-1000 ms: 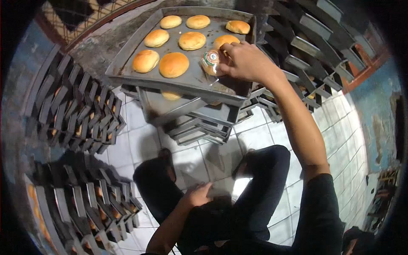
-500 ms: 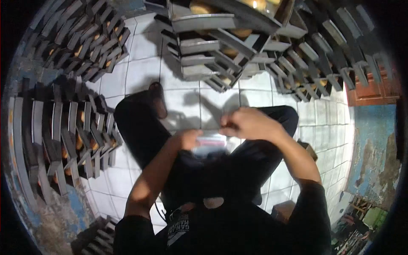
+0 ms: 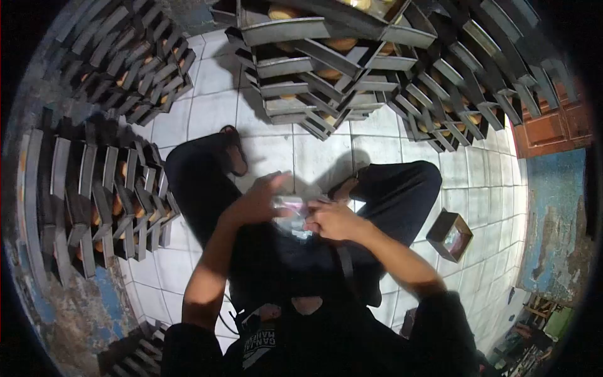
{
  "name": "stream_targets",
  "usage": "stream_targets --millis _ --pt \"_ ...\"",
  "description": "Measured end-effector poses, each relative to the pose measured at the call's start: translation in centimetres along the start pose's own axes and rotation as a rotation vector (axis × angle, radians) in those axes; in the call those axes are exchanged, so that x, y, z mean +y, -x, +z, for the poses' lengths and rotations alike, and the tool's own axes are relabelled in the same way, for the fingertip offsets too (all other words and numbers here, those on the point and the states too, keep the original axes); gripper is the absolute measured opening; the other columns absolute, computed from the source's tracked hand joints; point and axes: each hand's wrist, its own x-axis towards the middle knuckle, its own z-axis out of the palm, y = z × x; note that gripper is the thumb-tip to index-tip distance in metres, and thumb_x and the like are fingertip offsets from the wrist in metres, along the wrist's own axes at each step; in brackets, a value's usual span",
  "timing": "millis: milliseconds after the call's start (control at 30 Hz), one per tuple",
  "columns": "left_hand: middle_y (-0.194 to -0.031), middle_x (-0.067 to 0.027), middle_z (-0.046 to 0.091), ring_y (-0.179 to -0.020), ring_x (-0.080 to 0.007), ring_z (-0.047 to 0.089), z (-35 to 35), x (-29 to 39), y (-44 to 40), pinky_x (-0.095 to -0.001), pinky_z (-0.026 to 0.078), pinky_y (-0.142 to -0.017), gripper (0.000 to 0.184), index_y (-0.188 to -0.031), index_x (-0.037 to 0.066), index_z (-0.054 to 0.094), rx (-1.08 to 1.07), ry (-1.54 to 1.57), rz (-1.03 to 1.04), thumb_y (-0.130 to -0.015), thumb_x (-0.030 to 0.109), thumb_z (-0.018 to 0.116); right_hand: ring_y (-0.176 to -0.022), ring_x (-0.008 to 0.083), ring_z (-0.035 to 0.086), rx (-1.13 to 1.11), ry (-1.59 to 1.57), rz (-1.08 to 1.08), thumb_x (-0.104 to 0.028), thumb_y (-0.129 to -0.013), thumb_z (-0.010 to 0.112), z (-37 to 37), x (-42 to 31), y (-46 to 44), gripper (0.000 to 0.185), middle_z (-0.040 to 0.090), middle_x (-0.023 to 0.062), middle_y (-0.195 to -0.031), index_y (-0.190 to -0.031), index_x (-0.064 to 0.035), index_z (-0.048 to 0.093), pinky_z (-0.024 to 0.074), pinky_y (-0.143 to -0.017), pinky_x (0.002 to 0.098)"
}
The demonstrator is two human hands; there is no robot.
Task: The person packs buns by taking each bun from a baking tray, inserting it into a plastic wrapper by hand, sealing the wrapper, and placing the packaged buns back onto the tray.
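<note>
Over my lap lies a shiny clear plastic packet [image 3: 293, 220] with pink and white print, its contents blurred by glare. My right hand [image 3: 336, 220] is closed at the packet's right edge, fingertips pinching the plastic. On the left side, my left hand [image 3: 256, 200] has its fingers spread, the forefinger pointing up and away and the thumb near the packet's left edge. Motion smears those fingers a little, and nothing shows in their grasp.
Stacked metal trays [image 3: 286, 66] with round baked goods stand ahead; more tray stacks [image 3: 94, 195] stand left and ahead right. On the white tile floor [image 3: 320, 147], right of my knee, sits an open box [image 3: 450, 235] with pink-printed plastic inside. My bent legs frame the work.
My right hand has come down and left to the packet's edge. The left hand has shifted left, and its fingers have spread. The box at right is now fully uncovered by my arm.
</note>
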Motion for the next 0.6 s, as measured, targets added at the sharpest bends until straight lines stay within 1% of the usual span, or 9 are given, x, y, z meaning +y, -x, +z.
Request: stream_targets --millis 33,67,100,167,233,367,433,500,600 --pt "-0.158 -0.0194 0.051 -0.144 -0.0399 0.050 -0.3 1.2 1.3 -0.0510 0.042 -0.119 0.091 -0.161 0.005 0.038 0.272 0.064 0.083 -0.088 0.036 0.085 -0.114 0.0383 0.068 0.011 0.010 -0.012 -0.030 -0.104 0.063 -1.1 0.2 0.3 0.034 0.070 0.0207 -0.120 -0.098 0.0007 0.077 0.0538 -0.096 0.0484" --pt "-0.158 -0.0194 0.051 -0.144 -0.0399 0.050 -0.6 2.4 2.1 -0.0510 0.042 -0.119 0.091 -0.161 0.005 0.038 0.283 0.050 0.088 -0.088 0.036 0.085 -0.113 0.0356 0.067 0.142 -0.156 0.058 -0.029 -0.105 0.064 -2.9 -0.3 0.4 0.033 0.069 0.0197 -0.120 -0.096 0.0007 0.076 0.0534 -0.095 0.0457" --pt "-0.159 -0.0178 0.049 -0.147 -0.0378 0.047 -0.7 3.6 2.9 -0.0520 0.041 -0.120 0.090 -0.162 0.007 0.035 0.455 0.360 -0.057 -0.091 0.037 0.083 -0.112 0.0328 0.067 0.271 -0.324 0.124 -0.029 -0.106 0.064 -4.6 -0.9 0.6 0.033 0.069 0.0187 -0.119 -0.095 0.0007 0.074 0.0531 -0.095 0.0429" --pt "-0.161 -0.0162 0.047 -0.150 -0.0357 0.044 -0.1 4.6 4.0 -0.0530 0.039 -0.121 0.089 -0.164 0.009 0.033 0.635 0.657 -0.178 -0.094 0.038 0.081 -0.107 0.0280 0.066 0.325 -0.583 0.218 -0.026 -0.108 0.063 -8.6 -1.3 0.8 0.034 0.068 0.0157 -0.114 -0.092 0.0017 0.071 0.0511 -0.095 0.0373" --pt "-0.155 -0.0182 0.052 -0.145 -0.0330 0.052 1.2 3.9 4.5 -0.0513 0.045 -0.116 0.077 -0.161 0.006 0.036 0.330 1.464 -0.237 -0.100 0.036 0.075 -0.110 0.0210 0.063 0.443 -0.874 0.212 -0.022 -0.111 0.059 -10.6 -2.4 1.0 0.036 0.071 0.0113 -0.119 -0.088 0.0031 0.067 0.0478 -0.099 0.0349" --pt "-0.135 -0.0176 0.068 -0.125 -0.0277 0.067 2.2 5.2 3.3 -0.0434 0.056 -0.104 0.054 -0.146 -0.001 0.054 0.318 1.407 -0.110 -0.106 0.032 0.068 -0.116 0.0219 0.063 0.550 -0.985 0.264 -0.022 -0.108 0.065 -13.2 -4.8 1.1 0.034 0.073 0.0142 -0.124 -0.083 0.0016 0.064 0.0480 -0.102 0.0362" --pt "-0.108 -0.0131 0.076 -0.099 -0.0226 0.076 -0.5 8.8 2.8 -0.0357 0.062 -0.089 0.031 -0.122 -0.007 0.068 0.557 1.046 -0.199 -0.108 0.021 0.066 -0.117 0.0233 0.065 0.741 -0.587 0.051 -0.018 -0.101 0.075 -14.8 -4.5 1.4 0.035 0.072 0.0180 -0.126 -0.077 -0.0013 0.055 0.0501 -0.101 0.0393" --pt "-0.101 -0.0115 0.076 -0.093 -0.0203 0.076 -2.3 9.4 2.4 -0.0337 0.062 -0.084 0.025 -0.114 -0.006 0.071 0.606 0.919 -0.150 -0.107 0.017 0.066 -0.104 0.0164 0.069 1.001 -0.939 0.123 -0.002 -0.092 0.082 -16.2 -3.9 1.2 0.041 0.072 0.0167 -0.111 -0.079 -0.0085 0.044 0.0556 -0.088 0.0314" --pt "-0.095 -0.0100 0.076 -0.085 -0.0176 0.076 -4.4 9.8 2.8 -0.0319 0.062 -0.078 0.018 -0.107 -0.006 0.073 0.685 0.785 -0.112 -0.106 0.011 0.067 -0.096 0.0141 0.069 0.957 -0.968 0.152 0.003 -0.091 0.081 -20.2 -5.1 0.9 0.041 0.072 0.0144 -0.107 -0.085 -0.0093 0.043 0.0555 -0.080 0.0275"
